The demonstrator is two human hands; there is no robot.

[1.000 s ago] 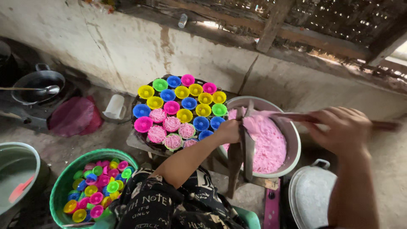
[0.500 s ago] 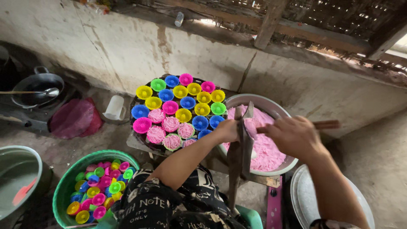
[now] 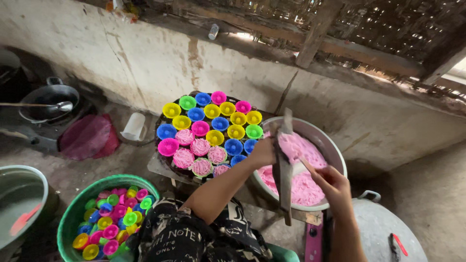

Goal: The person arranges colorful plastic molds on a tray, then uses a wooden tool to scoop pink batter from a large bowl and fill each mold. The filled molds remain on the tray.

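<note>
My left hand (image 3: 262, 153) is closed around the upright dark wooden press (image 3: 283, 165), gripping its left edge. The press stands over the metal basin (image 3: 335, 145) of pink noodle dough (image 3: 301, 170); its long axis runs 12 to 6 o'clock. My right hand (image 3: 332, 184) sits at 4 o'clock from the press, fingers curled around a thin stick whose tip I cannot make out. The dough lies directly under both hands, the right one nearer. The tray of coloured cups (image 3: 208, 131) lies at 10 o'clock from my left hand.
</note>
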